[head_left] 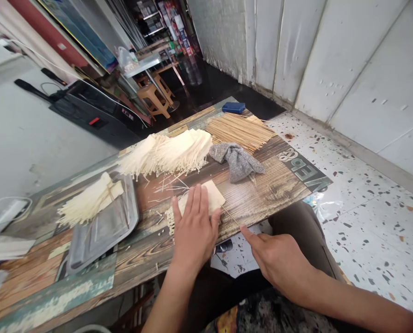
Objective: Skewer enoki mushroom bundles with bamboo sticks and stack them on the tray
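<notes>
My left hand (195, 226) lies flat, fingers stretched out, on a pale bunch of enoki mushrooms (213, 196) near the table's front edge. A thin bamboo skewer (231, 215) is pinched in my right hand (279, 259). Its far end meets the side of the bunch beside my left thumb; whether it has gone in is hidden. Loose mushroom stems (166, 185) lie just beyond my left hand. Behind them is a large pile of enoki mushrooms (171, 150).
Several bamboo skewers (241, 132) lie at the table's far right, near a blue box (233, 107). A crumpled grey cloth (239, 162) sits in front of them. On the left, a metal tray (98, 247) carries skewered enoki mushrooms (91, 199). Stools (154, 99) stand behind.
</notes>
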